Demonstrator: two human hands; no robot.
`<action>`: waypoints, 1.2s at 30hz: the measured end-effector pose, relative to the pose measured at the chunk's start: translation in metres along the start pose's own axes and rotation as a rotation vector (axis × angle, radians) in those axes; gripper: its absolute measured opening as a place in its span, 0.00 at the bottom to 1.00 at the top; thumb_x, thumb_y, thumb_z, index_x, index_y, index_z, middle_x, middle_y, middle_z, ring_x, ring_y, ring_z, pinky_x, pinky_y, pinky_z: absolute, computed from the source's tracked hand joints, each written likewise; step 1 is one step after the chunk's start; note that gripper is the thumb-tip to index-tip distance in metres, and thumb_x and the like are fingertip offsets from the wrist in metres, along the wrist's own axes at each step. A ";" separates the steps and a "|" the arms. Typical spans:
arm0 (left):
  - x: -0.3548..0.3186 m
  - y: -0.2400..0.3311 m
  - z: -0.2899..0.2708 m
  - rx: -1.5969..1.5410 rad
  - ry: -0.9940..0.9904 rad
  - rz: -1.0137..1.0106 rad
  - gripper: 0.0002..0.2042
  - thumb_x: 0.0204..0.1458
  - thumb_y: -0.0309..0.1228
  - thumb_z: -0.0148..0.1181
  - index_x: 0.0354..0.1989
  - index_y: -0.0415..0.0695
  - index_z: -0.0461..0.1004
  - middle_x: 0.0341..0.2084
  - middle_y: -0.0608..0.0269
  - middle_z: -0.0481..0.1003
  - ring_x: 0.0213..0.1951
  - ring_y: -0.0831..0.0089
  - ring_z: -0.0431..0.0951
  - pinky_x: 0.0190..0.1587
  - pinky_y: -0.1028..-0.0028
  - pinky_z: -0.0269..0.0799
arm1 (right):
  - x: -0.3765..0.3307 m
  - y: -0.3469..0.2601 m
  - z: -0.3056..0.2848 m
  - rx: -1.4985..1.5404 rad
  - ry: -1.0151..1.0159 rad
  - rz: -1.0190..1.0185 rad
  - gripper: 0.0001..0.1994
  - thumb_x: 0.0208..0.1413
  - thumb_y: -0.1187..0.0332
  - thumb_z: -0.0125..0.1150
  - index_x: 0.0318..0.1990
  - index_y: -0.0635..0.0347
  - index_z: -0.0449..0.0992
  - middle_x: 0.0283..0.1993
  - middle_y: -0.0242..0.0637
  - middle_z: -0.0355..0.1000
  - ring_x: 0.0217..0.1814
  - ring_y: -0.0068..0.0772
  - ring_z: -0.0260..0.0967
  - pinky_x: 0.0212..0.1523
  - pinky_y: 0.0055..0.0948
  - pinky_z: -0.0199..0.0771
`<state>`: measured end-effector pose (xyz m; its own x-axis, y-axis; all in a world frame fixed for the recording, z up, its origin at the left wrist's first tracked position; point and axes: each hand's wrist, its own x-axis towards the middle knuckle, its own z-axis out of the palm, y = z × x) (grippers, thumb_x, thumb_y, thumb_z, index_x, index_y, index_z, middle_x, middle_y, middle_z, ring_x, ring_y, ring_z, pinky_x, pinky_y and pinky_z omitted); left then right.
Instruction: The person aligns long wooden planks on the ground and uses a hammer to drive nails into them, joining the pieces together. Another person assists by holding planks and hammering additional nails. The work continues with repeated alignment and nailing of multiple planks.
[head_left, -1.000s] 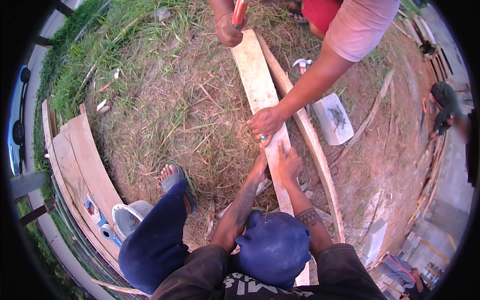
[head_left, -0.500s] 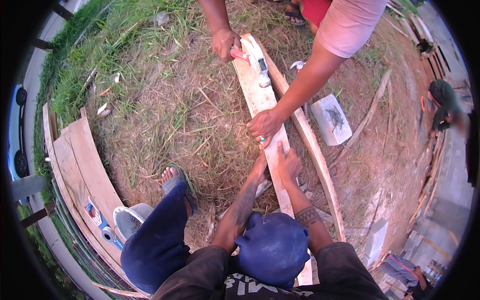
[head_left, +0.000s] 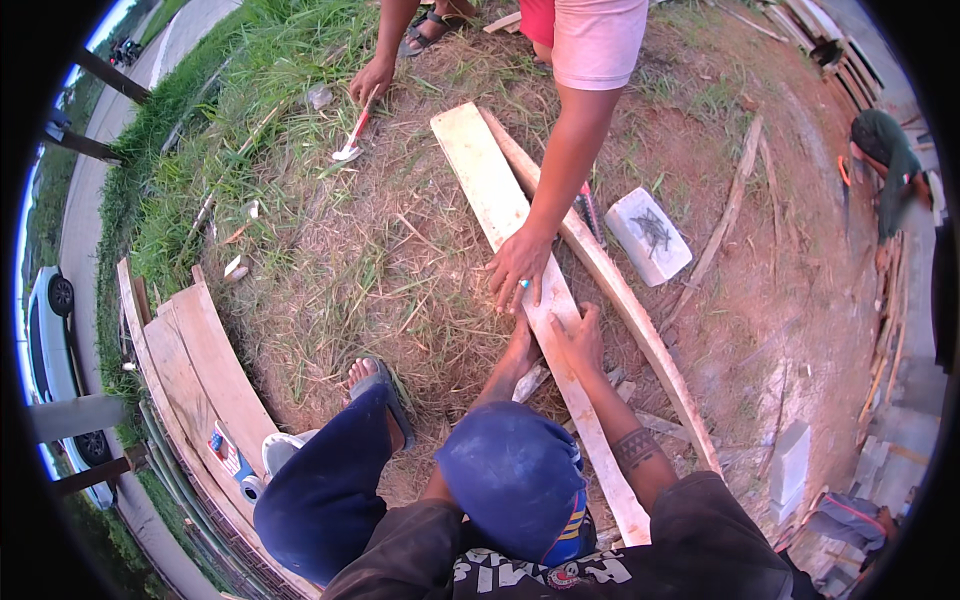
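The left hand [head_left: 519,345] and right hand [head_left: 577,338], half closed around the plank [head_left: 500,205], should hold it steady toward eleven o'clock.

The co-worker's hand [head_left: 372,80] has moved the hammer [head_left: 347,154] from above the board [head_left: 480,170] to the grass [head_left: 290,215] on the left; the blue cap [head_left: 512,475] has tipped, showing stripes [head_left: 577,520].

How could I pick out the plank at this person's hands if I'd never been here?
On the dirt and dry grass, find the white block topped with nails. Left of it, past a narrow, rough-edged timber strip, is the plank, with the left hand at its left edge and the right hand at its right. Its broad, flat face sets it apart from that strip.
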<state>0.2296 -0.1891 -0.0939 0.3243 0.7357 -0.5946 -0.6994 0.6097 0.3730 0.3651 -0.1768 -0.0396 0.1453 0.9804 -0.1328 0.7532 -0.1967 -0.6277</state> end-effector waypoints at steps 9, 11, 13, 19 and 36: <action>-0.004 -0.018 -0.015 0.612 0.100 0.357 0.38 0.65 0.39 0.68 0.68 0.32 0.47 0.66 0.38 0.67 0.64 0.56 0.73 0.66 0.63 0.70 | -0.148 0.063 -0.043 -0.408 -0.169 -0.045 0.53 0.48 0.40 0.76 0.80 0.43 0.57 0.73 0.59 0.52 0.78 0.65 0.47 0.73 0.71 0.47; 0.004 -0.021 0.001 0.589 0.193 0.361 0.34 0.66 0.41 0.67 0.61 0.32 0.50 0.61 0.39 0.72 0.57 0.59 0.78 0.60 0.67 0.75 | -0.151 0.082 -0.033 -0.455 -0.110 -0.064 0.51 0.50 0.41 0.73 0.80 0.42 0.58 0.70 0.60 0.55 0.75 0.65 0.51 0.70 0.66 0.51; -0.001 -0.030 -0.001 0.683 0.212 0.384 0.34 0.66 0.40 0.67 0.62 0.32 0.49 0.58 0.39 0.74 0.56 0.59 0.79 0.58 0.66 0.76 | -0.151 0.085 -0.035 -0.431 -0.121 -0.046 0.50 0.51 0.42 0.72 0.81 0.42 0.58 0.69 0.60 0.57 0.73 0.66 0.54 0.69 0.65 0.52; -0.008 0.012 -0.009 1.091 0.138 0.053 0.42 0.64 0.55 0.63 0.69 0.29 0.54 0.51 0.35 0.80 0.54 0.55 0.83 0.57 0.62 0.77 | -0.152 0.069 -0.026 -0.495 -0.055 -0.102 0.48 0.50 0.42 0.72 0.80 0.37 0.60 0.67 0.57 0.60 0.68 0.60 0.59 0.64 0.59 0.56; 0.036 0.084 0.056 2.474 -1.359 0.955 0.63 0.41 0.76 0.65 0.80 0.44 0.51 0.71 0.54 0.66 0.72 0.57 0.64 0.73 0.43 0.52 | -0.161 0.076 -0.049 -0.444 -0.155 -0.004 0.58 0.45 0.33 0.74 0.83 0.31 0.50 0.76 0.56 0.55 0.76 0.58 0.54 0.67 0.60 0.57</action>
<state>0.2182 -0.0948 -0.0442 0.9977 0.0322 -0.0601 0.0410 -0.9875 0.1522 0.4305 -0.3493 -0.0288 0.0699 0.9616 -0.2653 0.9601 -0.1371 -0.2438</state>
